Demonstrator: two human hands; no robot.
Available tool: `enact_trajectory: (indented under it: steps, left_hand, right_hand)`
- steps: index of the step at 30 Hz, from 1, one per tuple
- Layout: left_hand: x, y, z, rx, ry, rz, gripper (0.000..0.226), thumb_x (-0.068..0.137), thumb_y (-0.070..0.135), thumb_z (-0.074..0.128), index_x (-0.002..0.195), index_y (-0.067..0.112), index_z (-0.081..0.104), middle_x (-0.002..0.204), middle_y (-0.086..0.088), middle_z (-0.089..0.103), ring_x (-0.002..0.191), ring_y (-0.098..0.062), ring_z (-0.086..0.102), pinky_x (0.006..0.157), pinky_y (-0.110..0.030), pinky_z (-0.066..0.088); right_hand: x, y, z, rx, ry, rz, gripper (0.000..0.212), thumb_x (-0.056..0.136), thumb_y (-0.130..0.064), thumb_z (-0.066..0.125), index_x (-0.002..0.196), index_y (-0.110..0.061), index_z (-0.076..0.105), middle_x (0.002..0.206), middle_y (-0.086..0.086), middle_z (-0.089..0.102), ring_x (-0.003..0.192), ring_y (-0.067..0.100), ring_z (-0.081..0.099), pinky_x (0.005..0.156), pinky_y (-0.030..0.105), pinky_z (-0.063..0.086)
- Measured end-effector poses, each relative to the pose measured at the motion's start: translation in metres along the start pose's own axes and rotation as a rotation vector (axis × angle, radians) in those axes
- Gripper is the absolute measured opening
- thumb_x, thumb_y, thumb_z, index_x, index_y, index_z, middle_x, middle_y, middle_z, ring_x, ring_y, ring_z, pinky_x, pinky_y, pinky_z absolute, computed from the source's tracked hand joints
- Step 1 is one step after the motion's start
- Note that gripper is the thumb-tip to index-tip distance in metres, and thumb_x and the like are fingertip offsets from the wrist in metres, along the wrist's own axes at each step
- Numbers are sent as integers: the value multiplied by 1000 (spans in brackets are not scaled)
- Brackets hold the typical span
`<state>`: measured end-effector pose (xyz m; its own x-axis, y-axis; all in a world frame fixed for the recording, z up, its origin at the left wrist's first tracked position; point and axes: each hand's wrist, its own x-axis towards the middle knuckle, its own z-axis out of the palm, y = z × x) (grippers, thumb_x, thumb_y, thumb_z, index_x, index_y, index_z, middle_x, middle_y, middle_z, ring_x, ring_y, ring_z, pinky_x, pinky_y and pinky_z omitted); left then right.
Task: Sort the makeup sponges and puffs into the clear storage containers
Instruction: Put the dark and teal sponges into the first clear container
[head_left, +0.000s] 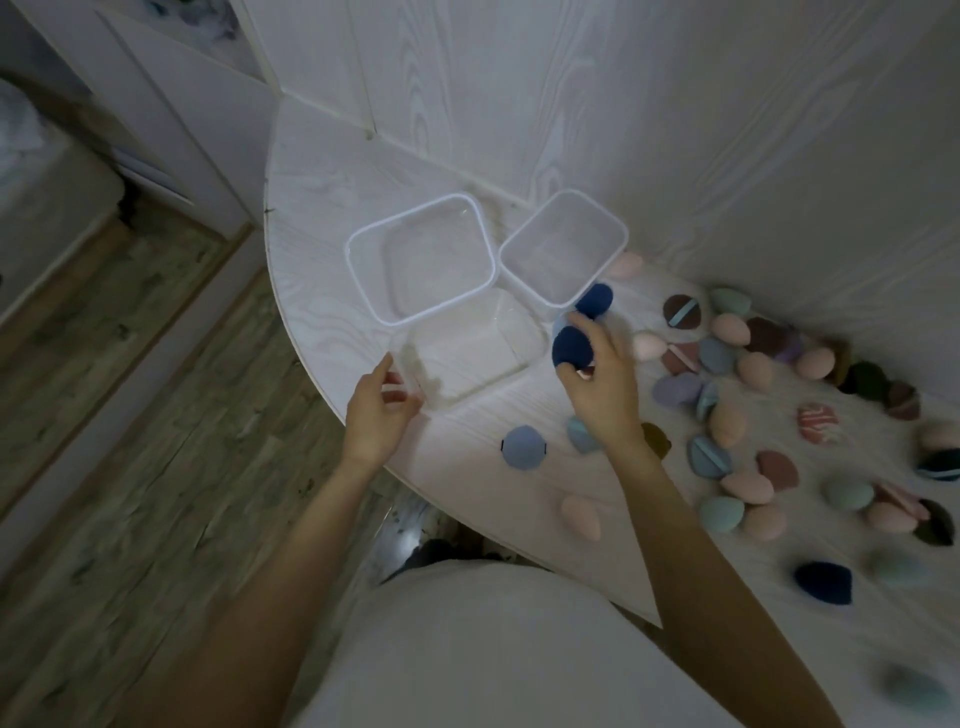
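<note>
Three clear containers stand on the white table: a white-rimmed one (363, 244) at the back left, another (511, 244) at the back right, and a low clear one (524, 322) in front. My left hand (376, 413) grips the front container's near-left corner. My right hand (602, 384) holds two dark blue puffs (571, 348), just right of the front container. Pink, blue, green and maroon sponges and puffs (748, 369) lie scattered over the table's right side.
A light blue puff (523, 448) and a pink sponge (581, 514) lie near the table's curved front edge (322, 374). A white panelled wall (675, 130) rises right behind the containers. Wood floor lies to the left.
</note>
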<state>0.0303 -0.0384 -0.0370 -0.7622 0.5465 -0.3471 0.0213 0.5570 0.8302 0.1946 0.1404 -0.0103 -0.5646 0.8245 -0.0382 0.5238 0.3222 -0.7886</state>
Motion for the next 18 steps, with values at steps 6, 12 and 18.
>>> enact_trajectory:
  steps: [6,12,18]
  left_hand:
    - [-12,-7,1,22,29,42,68,82,17,69,141,16,36,117,-4,50,84,-7,56,77,-24,51]
    - [-16,-15,-5,399,110,522,60,80,35,68,132,15,48,128,-8,48,118,-17,38,100,-32,35]
    - [-11,-19,1,602,-36,606,58,81,41,61,129,11,51,127,-8,54,126,-25,39,109,-51,22]
  right_hand:
    - [7,-45,60,-212,-462,-46,32,73,-22,74,91,-15,48,93,2,59,83,21,55,69,36,46]
    - [8,-50,87,-409,-499,-12,33,77,-25,70,102,-12,55,104,7,57,89,26,57,75,38,50]
    - [6,-58,84,-447,-584,-103,26,81,-33,65,94,-11,70,93,7,69,86,25,62,83,38,48]
